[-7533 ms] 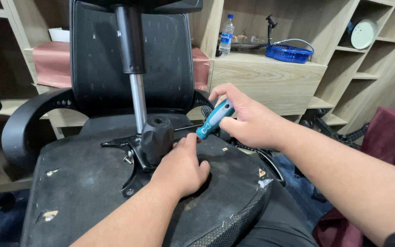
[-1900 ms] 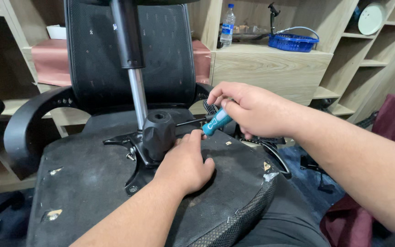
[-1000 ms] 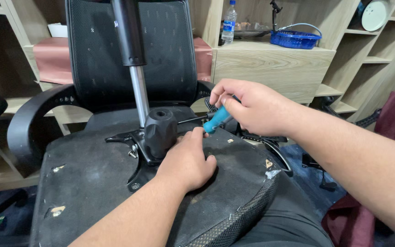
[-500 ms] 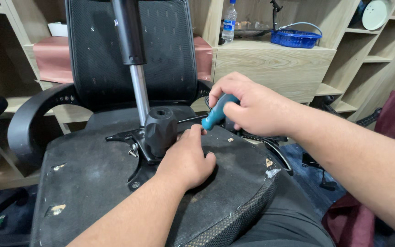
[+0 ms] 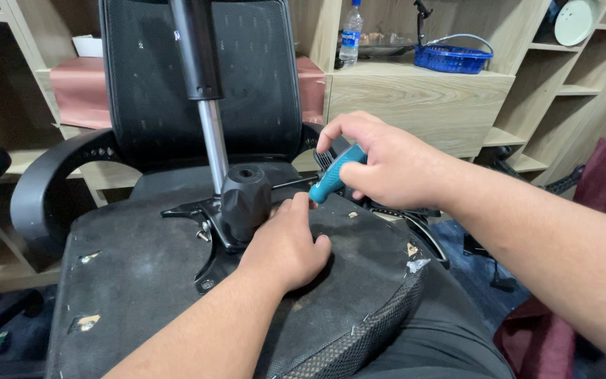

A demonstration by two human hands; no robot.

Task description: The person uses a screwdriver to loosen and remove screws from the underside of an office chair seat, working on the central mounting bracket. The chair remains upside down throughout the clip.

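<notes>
So the office chair is lying flipped with the underside of the seat (image 5: 142, 281) facing up, gas lift cylinder (image 5: 201, 91) sticking up and away from the camera. The right hand (image 5: 380, 165) is wrapping closed around the teal handle of a screwdriver (image 5: 334, 175), and its thin shaft is running left toward the black metal mounting plate (image 5: 208, 242), right by the chunky black knob (image 5: 245, 200). The left hand (image 5: 285, 245) is resting on the seat underside, fingers loosely curled, fingertips touching the area where the shaft tip is going in, not really gripping anything that I can see. The tip itself is hiding behind the knob and those fingers, so I can't tell which screw it's on.

My worry: those left fingertips are sitting right next to the tip. If the driver is camming out of the screw head under sideways pressure, it's probably jabbing straight into them. That low angle also looks like it's asking for a stripped head.

Far right, a blue basket (image 5: 452, 59) and a water bottle (image 5: 350, 35) are sitting on the wooden shelf.
</notes>
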